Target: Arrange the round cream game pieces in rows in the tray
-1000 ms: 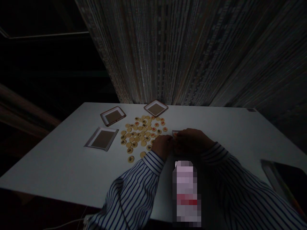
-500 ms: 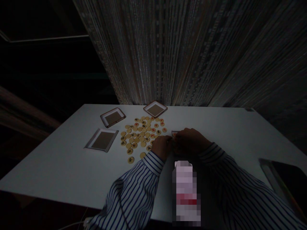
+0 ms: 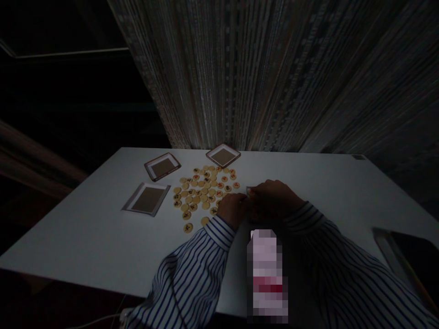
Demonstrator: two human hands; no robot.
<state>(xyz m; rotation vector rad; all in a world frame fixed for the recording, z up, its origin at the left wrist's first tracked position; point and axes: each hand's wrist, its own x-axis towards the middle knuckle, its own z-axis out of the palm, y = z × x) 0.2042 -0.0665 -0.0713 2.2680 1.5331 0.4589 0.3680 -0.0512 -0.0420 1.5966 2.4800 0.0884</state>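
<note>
Right of the pile of xiangqi pieces (image 3: 205, 192), my two hands meet close together over a small pale-edged box (image 3: 249, 188). Only a corner of this box shows; the rest is covered by my hands and shadow. My left hand (image 3: 233, 209) is closed, its fingertips at the left side of the box. My right hand (image 3: 274, 196) curls over the box with its fingers bent and mostly hidden. What lies between the right fingers cannot be made out. The round wooden pieces carry red or black characters; several lie blank side up.
Three shallow box parts with brown insides lie beyond the pieces: a clear-edged tray (image 3: 147, 199), a brown-rimmed tray (image 3: 162, 166) and another tray (image 3: 223, 155). A dark flat object (image 3: 413, 256) rests at the right of the white table (image 3: 85, 228). A string curtain (image 3: 233, 82) hangs behind.
The view has shifted very slightly. Both hands stay at the box, with the right fingers covering a little more of its corner. The loose pieces and trays have not moved.
</note>
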